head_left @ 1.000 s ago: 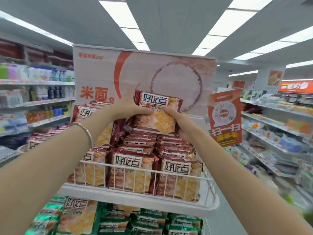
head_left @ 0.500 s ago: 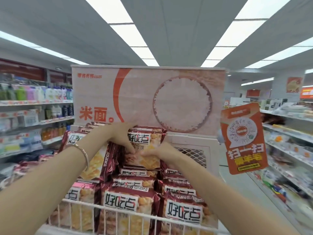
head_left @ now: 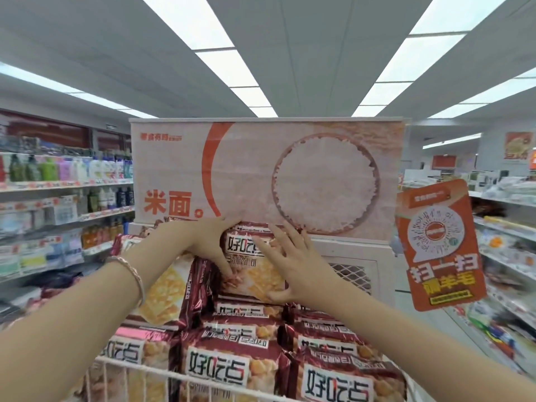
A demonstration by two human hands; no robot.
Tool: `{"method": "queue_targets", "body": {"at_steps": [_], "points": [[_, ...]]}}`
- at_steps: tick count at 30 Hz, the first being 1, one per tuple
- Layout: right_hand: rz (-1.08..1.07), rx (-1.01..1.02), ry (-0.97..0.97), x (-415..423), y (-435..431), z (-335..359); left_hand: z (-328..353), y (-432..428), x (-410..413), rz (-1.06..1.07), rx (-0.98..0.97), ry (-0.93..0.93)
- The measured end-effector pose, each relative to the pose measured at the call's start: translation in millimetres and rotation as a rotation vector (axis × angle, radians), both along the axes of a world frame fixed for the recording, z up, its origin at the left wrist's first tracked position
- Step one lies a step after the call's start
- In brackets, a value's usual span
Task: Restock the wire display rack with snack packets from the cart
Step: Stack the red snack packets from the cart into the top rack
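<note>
A dark red snack packet (head_left: 255,269) with biscuit pictures stands upright on top of the stacked packets, just under the rice poster. My left hand (head_left: 207,242) holds its left edge, thumb at the top corner and fingers down the side. With fingers spread and straight, my right hand (head_left: 293,262) presses flat on the packet's front, thumb at its lower edge. Several identical packets (head_left: 232,369) fill the white wire rack (head_left: 139,368) below, in rows and stacks. The cart is out of view.
A large rice poster board (head_left: 290,175) rises right behind the stack. An orange QR tag (head_left: 438,248) hangs to the right. Store shelves with bottles (head_left: 63,175) line the left, and more shelves (head_left: 507,233) run along the right aisle.
The packet went from held in the air down onto the top of the stack. My right hand's fingers have straightened and spread over its front. The view has tilted upward.
</note>
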State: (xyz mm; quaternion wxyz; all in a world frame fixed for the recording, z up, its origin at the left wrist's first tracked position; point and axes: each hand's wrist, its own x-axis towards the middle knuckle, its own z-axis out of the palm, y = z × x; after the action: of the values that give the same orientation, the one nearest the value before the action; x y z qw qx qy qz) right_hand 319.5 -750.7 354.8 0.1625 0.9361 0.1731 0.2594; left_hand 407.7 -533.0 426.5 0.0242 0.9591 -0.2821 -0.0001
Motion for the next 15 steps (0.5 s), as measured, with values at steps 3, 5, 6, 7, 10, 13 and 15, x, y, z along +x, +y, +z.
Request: {"method": "queue_targets", "body": {"at_steps": [3,5,6,7,10,13,15], "points": [[0.048,-0.099,-0.001,13.7,-2.1,-4.3,-8.3,-8.8,3.8,0.042,0.163,-0.192],[0.096,-0.077,-0.026,18.5,-8.2,-8.4,-15.3,-10.1,7.8,0.067,0.224,-0.276],[0.111,-0.039,-0.029,20.4,-11.5,-10.5,-17.1,-9.7,9.0,0.069,0.242,-0.297],[0.121,-0.004,-0.031,21.6,-13.5,-13.2,-18.3,-8.9,9.3,0.066,0.254,-0.316],[0.123,0.053,-0.045,21.4,-11.9,-17.9,-19.6,-7.3,6.4,0.035,0.252,-0.359],[0.079,0.061,0.004,15.7,-12.2,-12.3,-10.8,-1.5,-4.7,-0.049,0.076,-0.242],[0.050,0.074,0.053,7.8,-11.8,-3.7,1.7,13.4,-22.9,-0.118,-0.218,-0.120]]}}
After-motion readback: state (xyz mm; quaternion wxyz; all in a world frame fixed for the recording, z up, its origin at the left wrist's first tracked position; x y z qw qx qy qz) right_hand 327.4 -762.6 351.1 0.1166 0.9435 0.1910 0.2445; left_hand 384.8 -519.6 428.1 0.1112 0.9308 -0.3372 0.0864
